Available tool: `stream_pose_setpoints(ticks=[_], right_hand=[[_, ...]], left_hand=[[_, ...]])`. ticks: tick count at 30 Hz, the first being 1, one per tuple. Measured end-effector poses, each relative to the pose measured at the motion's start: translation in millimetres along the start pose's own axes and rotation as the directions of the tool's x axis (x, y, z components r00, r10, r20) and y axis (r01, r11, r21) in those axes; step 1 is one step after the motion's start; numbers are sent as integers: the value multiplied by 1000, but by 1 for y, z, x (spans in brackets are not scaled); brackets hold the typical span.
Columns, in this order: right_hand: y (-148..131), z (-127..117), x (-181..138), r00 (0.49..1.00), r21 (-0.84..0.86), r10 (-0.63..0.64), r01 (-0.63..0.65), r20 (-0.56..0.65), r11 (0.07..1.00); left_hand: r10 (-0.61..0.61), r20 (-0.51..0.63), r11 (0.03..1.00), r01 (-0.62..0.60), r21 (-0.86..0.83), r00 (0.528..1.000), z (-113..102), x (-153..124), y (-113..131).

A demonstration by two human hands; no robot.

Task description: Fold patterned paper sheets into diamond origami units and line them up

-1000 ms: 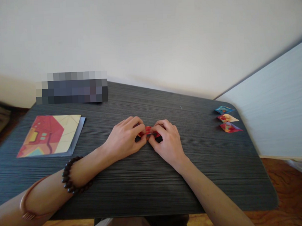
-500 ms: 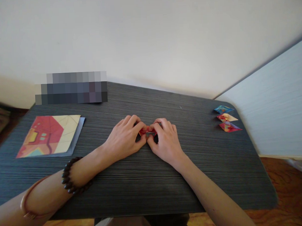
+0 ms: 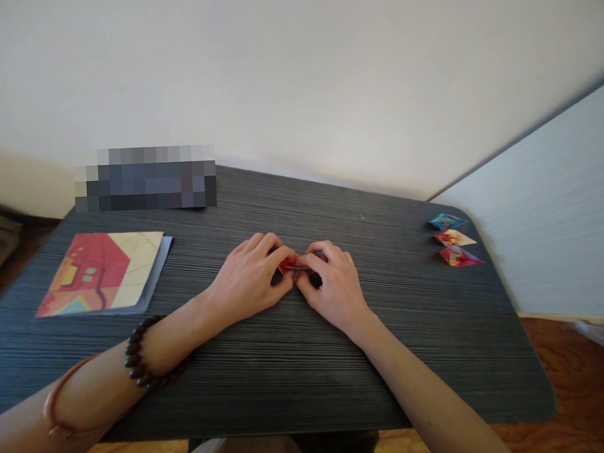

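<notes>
A small red folded paper piece [image 3: 293,264] lies at the middle of the dark striped table [image 3: 288,367]. My left hand [image 3: 249,279] pinches its left end with curled fingers. My right hand [image 3: 335,288] pinches its right end, thumb and forefinger pressed on it. Most of the piece is hidden between my fingers. A dark bead bracelet and a thin copper bangle sit on my left forearm.
A stack of patterned square paper sheets [image 3: 104,272] lies at the table's left. Three small folded paper pieces, blue [image 3: 446,221], cream [image 3: 453,238] and red [image 3: 459,256], sit in a column near the right edge. A blurred dark object [image 3: 145,186] rests at the back left. A pale panel [image 3: 557,222] stands to the right.
My fingers have shifted slightly on the red paper piece, the two hands drawing a little closer together. Nothing else on the table has moved.
</notes>
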State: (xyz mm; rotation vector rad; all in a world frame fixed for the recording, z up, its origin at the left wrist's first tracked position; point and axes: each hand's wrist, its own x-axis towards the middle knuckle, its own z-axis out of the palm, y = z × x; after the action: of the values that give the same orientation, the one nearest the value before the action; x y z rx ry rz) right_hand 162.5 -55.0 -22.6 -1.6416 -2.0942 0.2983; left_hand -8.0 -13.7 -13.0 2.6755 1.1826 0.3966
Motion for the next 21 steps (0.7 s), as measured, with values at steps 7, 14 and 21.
stream_pose_setpoints(ticks=[7, 14, 21], right_hand=[[3, 2, 0, 1000, 17, -4, 4, -12, 1000], [4, 3, 0, 999, 47, 18, -16, -29, 999], [3, 4, 0, 999, 55, 16, -14, -41, 998]], left_hand=[[-28, 35, 1000, 28, 10, 999, 0, 1, 1], [-26, 26, 1000, 26, 4, 999, 1, -1, 0], [-8, 11, 1000, 9, -19, 1000, 4, 0, -2]])
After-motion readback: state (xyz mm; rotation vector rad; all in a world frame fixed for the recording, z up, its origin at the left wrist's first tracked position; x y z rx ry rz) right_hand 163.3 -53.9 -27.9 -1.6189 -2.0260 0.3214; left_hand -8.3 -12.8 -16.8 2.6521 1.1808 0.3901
